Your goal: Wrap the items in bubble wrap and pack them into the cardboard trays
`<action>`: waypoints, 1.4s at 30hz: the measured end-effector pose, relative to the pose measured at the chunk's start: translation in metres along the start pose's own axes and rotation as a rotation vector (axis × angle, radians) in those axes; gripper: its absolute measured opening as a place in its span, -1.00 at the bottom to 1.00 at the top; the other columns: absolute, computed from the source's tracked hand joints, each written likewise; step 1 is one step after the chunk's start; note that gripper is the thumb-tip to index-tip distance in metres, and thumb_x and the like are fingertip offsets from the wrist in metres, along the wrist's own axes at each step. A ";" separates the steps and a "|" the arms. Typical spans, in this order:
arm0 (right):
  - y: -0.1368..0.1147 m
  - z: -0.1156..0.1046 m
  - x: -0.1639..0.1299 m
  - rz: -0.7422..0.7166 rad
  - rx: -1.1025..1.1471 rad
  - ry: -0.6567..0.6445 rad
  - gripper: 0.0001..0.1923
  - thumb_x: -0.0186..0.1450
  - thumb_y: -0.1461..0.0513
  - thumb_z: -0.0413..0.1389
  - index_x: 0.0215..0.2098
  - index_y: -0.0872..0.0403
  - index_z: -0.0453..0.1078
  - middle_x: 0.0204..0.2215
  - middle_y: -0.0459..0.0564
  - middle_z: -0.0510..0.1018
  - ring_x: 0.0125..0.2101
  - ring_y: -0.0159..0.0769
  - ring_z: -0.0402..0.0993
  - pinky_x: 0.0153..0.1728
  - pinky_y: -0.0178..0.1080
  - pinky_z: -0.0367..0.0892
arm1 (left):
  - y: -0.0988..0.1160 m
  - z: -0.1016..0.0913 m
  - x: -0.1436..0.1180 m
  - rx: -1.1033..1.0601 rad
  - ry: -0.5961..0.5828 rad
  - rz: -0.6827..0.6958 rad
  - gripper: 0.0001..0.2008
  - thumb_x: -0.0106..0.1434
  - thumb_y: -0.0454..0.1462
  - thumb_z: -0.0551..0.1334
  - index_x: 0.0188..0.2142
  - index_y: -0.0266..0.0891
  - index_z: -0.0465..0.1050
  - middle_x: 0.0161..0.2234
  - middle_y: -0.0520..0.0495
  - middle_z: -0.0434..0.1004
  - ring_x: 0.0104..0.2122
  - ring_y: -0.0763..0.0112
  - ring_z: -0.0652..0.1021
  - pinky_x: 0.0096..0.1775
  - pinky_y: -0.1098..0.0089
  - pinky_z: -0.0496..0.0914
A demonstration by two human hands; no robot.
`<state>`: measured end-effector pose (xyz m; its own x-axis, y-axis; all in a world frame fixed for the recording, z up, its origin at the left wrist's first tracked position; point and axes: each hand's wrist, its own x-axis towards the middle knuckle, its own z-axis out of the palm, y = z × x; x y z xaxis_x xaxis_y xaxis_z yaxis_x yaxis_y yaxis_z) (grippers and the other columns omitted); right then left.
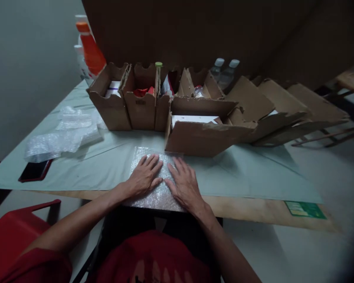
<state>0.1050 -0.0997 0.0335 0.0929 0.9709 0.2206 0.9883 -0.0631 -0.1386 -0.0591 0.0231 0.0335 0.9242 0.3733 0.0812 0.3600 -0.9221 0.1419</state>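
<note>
Left hand [143,177] and right hand [184,184] lie flat, fingers spread, grip released, pressing a clear bubble-wrap sheet [161,196] at the near edge of the pale green covered surface [247,173], just in front of an open brown cardboard box [205,135] w/ white contents.

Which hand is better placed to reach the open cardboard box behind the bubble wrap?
Probably the right hand: both lie flat on the bubble wrap sheet, but the open cardboard box sits ahead on its side, while the left hand lies left of it.
</note>
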 end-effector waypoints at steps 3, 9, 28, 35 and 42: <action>-0.006 0.004 0.006 -0.073 0.049 -0.056 -0.42 0.48 0.04 0.02 0.37 0.14 0.22 0.38 0.18 0.23 0.36 -0.02 0.10 0.31 0.04 0.08 | -0.007 0.008 -0.005 0.025 -0.021 -0.051 -0.37 0.46 -0.01 0.03 0.39 -0.28 0.09 0.44 -0.33 0.02 0.44 -0.08 0.04 0.37 -0.12 -0.06; 0.016 0.007 -0.022 -0.053 0.039 -0.058 -0.45 0.47 0.07 0.02 0.36 0.09 0.23 0.38 0.16 0.23 0.35 0.01 0.12 0.29 0.10 0.08 | -0.032 -0.001 -0.040 0.010 -0.026 -0.158 -0.36 0.46 0.04 0.02 0.41 -0.18 0.07 0.46 -0.29 -0.03 0.44 -0.12 0.00 0.35 -0.20 -0.09; -0.038 0.004 -0.011 -0.056 0.120 -0.014 -0.56 0.46 0.13 0.05 0.26 0.08 0.32 0.32 0.25 0.30 0.31 0.06 0.19 0.23 0.11 0.18 | -0.077 -0.030 -0.071 0.022 0.247 -0.633 -0.53 0.28 -0.26 0.15 0.18 -0.19 0.36 -0.16 -0.15 0.61 -0.16 0.12 0.59 -0.07 0.17 0.43; -0.054 -0.006 0.029 -0.086 0.117 0.020 -0.51 0.45 0.15 0.07 0.30 0.12 0.28 0.37 0.26 0.21 0.36 0.04 0.10 0.27 0.10 0.13 | -0.070 -0.029 -0.078 0.036 0.421 -0.427 -0.43 0.40 -0.11 0.16 0.34 -0.18 0.17 0.42 -0.36 0.04 0.37 -0.12 0.18 0.28 -0.07 0.18; -0.052 0.019 0.049 -0.217 0.100 -0.157 -0.42 0.45 0.05 0.08 0.37 0.05 0.22 0.40 0.14 0.20 0.38 -0.02 0.07 0.31 0.08 0.07 | -0.058 -0.002 -0.062 -0.009 0.067 -0.241 -0.45 0.45 -0.08 0.06 0.35 -0.22 0.18 0.42 -0.30 0.11 0.42 -0.03 0.12 0.35 -0.06 0.06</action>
<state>0.0556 -0.0446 0.0334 -0.1473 0.9836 0.1040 0.9655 0.1658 -0.2007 -0.1372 0.0534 0.0225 0.8010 0.5887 0.1086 0.5678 -0.8046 0.1739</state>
